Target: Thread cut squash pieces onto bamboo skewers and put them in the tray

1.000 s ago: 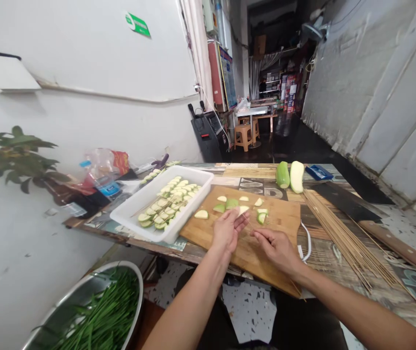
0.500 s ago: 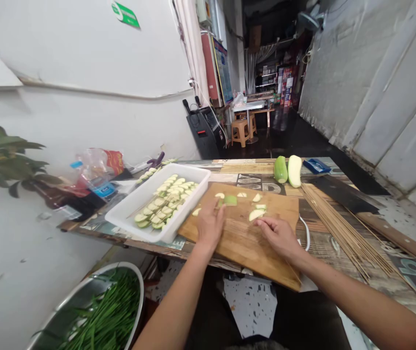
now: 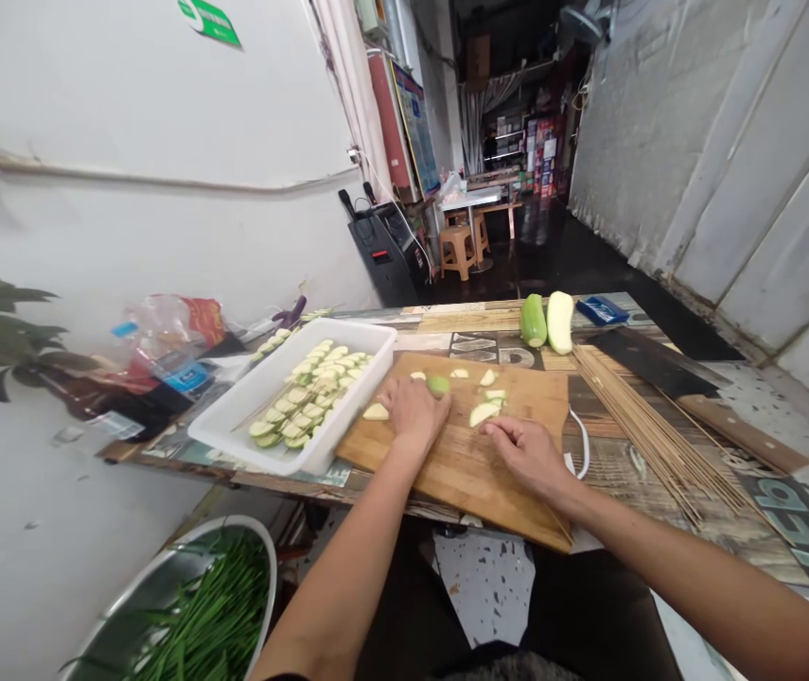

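Observation:
My left hand (image 3: 413, 412) rests on the wooden cutting board (image 3: 475, 478), its fingers curled on a green zucchini slice (image 3: 438, 385). More pale slices (image 3: 483, 412) lie on the board just beyond my right hand (image 3: 528, 454). That hand is pinched shut on a thin bamboo skewer (image 3: 558, 528), which runs back under the wrist. The two hands are a short way apart.
A white tray (image 3: 230, 435) of skewered slices (image 3: 305, 402) stands left of the board. Two zucchini halves (image 3: 546, 322), a bundle of skewers (image 3: 652, 435) and a cleaver (image 3: 652, 364) lie to the right. A metal bowl (image 3: 127, 605) of green stalks sits low at the left.
My left hand has moved left and away across the board onto a green slice. The right hand has stayed near the board's middle with its skewer.

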A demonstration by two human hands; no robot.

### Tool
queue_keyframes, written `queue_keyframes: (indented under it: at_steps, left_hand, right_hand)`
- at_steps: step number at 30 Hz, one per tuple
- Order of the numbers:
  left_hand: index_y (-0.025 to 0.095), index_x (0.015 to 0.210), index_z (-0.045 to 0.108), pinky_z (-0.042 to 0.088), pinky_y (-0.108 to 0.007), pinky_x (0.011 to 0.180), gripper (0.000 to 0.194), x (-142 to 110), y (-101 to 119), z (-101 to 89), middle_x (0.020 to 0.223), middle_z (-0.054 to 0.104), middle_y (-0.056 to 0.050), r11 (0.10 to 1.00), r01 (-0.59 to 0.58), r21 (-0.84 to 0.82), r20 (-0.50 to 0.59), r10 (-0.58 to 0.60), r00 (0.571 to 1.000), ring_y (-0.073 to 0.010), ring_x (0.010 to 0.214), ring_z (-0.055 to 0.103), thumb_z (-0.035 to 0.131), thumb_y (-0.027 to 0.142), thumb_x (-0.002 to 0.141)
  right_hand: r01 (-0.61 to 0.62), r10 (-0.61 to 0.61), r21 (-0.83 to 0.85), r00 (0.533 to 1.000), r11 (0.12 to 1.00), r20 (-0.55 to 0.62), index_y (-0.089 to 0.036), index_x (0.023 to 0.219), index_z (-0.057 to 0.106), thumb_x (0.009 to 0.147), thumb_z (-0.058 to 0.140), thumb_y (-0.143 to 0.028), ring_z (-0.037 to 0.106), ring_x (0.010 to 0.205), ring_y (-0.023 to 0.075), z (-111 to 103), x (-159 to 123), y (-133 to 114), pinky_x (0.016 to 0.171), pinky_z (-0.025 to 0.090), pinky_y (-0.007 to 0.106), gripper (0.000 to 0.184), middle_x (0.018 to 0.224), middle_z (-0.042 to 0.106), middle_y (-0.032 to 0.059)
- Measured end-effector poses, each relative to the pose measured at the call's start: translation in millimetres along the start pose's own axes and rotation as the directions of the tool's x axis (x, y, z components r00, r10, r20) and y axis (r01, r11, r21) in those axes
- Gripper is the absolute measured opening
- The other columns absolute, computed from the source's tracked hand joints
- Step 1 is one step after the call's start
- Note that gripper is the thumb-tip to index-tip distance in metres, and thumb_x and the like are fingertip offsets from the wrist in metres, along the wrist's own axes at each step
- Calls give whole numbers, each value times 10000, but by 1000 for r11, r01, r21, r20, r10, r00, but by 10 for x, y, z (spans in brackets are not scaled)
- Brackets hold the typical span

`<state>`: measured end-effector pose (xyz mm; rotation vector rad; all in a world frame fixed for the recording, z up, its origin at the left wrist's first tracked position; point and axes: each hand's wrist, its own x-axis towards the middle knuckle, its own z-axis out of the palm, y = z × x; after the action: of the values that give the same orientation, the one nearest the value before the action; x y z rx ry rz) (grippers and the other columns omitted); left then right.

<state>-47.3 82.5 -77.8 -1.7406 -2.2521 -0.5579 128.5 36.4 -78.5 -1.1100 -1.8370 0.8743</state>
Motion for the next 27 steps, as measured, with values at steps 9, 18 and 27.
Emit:
queue_keyframes:
  at_steps: [9, 18, 27]
  left_hand:
    - [165, 815, 598, 200, -496, 922, 304, 21, -155, -87, 879, 619, -121, 973, -223, -64, 89, 228, 969, -307, 956, 486, 512, 447, 739]
    - [184, 1129, 515, 208, -422, 992, 410, 31, -211, -27, 1074, 597, -122, 874, -432, -221, 47, 452, 891, -250, 1033, 507, 496, 404, 783]
    - [212, 1092, 551, 382, -343, 882, 362, 35, -226, 7, 1020, 620, -101, 827, -441, -348, 57, 488, 871, -239, 977, 547, 520, 359, 763]
  right_hand:
    - [-15, 16, -28, 1000, 1000, 21, -157, 794, 675, 812, 412, -259, 562, 623, 149, -24, -8, -40, 581, 391, 232, 283, 665, 644, 13]
    - [-23, 22, -22, 1000, 999, -13, -156, 815, 681, 800, 421, -246, 494, 528, 119, -15, 3, -19, 508, 339, 213, 276, 592, 602, -5]
    - [-19, 19, -22, 1000, 1000, -13, -165, 681, 642, 803, 412, -236, 368, 468, 97, -4, 11, -18, 450, 261, 203, 271, 478, 442, -31]
